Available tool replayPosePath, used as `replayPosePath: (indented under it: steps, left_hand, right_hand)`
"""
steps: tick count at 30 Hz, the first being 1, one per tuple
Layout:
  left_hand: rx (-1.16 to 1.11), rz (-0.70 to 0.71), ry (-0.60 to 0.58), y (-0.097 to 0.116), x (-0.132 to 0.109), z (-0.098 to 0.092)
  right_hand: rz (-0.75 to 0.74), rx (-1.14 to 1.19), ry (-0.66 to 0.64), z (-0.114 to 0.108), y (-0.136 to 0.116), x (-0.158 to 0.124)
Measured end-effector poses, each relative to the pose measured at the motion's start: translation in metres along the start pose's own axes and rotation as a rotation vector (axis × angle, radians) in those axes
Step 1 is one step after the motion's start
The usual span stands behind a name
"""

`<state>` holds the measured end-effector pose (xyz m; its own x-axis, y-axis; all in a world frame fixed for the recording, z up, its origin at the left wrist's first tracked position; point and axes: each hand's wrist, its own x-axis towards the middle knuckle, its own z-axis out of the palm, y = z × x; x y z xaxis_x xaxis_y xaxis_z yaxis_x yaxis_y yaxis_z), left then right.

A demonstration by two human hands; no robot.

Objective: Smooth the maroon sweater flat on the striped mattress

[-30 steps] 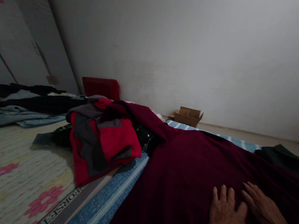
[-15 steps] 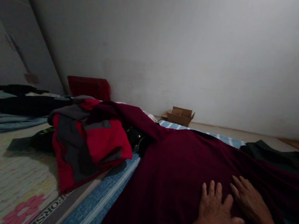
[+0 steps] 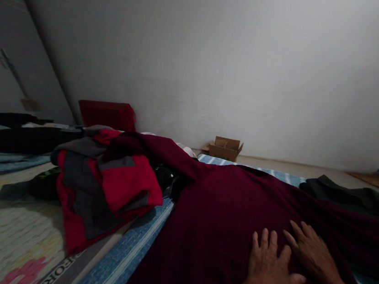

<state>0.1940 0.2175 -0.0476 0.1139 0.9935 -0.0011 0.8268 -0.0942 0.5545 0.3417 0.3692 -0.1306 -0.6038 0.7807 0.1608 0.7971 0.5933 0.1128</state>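
Note:
A maroon long-sleeved garment lies spread out face-up on a blue striped sheet, one sleeve reaching left and the other right. My left hand rests flat on its lower right part, fingers stretched and thumb out to the right. Just beside it, my right hand also lies on the cloth with its fingers extended toward the upper left. Neither hand grips anything. The left sleeve runs over a crumpled red and grey garment.
Folded dark and light-blue clothes lie at far left on a floral mat. Dark green cloth sits at the right, partly under the sleeve. An open cardboard box and a red box stand by the wall.
The view has shifted slightly, so the surroundings sit a little further left. Both hands stay flat on the maroon garment, with almost no movement against it.

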Motion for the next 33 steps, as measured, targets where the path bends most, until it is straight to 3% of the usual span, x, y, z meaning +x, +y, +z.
replayPosePath:
  steps: [13,17,21,27,33]
  left_hand:
    - [0.052,0.0,0.002,-0.004,0.004,0.004]
    - [0.087,0.0,0.006,-0.005,0.006,0.004]
    - [0.138,-0.002,0.025,-0.004,0.01,0.005]
    - [0.211,-0.003,0.029,-0.004,0.016,0.002]
    - [0.272,-0.013,0.013,-0.006,0.019,0.004]
  right_hand:
    - [-0.037,0.031,0.015,0.006,0.002,0.002]
    - [0.035,0.116,0.002,-0.007,-0.006,0.003]
    - [0.247,0.211,-0.001,-0.028,-0.018,0.004]
    - [0.33,0.243,-0.067,-0.051,-0.027,0.008]
    - [0.356,0.299,-0.097,-0.061,-0.03,0.01]
